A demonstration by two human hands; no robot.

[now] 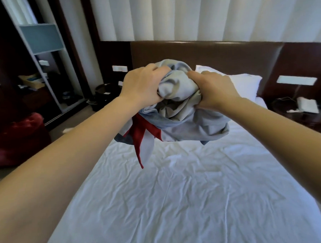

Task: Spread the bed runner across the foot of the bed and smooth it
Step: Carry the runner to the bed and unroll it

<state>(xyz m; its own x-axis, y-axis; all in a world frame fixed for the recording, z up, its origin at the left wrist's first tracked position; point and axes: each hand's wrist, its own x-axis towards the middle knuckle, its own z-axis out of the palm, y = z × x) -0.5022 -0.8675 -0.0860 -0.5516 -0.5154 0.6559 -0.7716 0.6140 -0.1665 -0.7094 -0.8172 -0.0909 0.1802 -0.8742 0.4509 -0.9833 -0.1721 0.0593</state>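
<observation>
One bed [178, 203]: white sheet [232, 173], creased all over. It is viewed from the foot, so the landing zone for the runner lies directly beneath the arms.
Headboard [208, 53]: dark brown, padded, at the far end. It fixes the bed's long axis, so the runner has to lie crosswise to it.
Bed runner [183, 118]: grey-blue cloth with red and white sections, bunched into a ball. It is held in the air above the middle of the bed and touches the sheet nowhere. Not yet spread; judged to be the very start of the task. Which edge is the long one cannot be read from the wad; possibly it is twisted on itself.
Pillow [244, 84]: white, against the headboard, partly hidden behind the right hand. It is well apart from the foot, so no interference is expected.
Left hand [143, 85]: fingers curled into the upper left of the bundle, clutching a fistful of grey cloth.
Right hand [215, 90]: same grasp on the upper right, thumb dug into a fold. The hands are close together with only a hump of cloth between them, a likely placement for pulling apart to open the bundle.
Red tail [140, 140]: loose strip hanging below the left hand, free of the sheet. It suggests the wad is loose rather than knotted. It is a likely snag if the hands part unevenly.
</observation>
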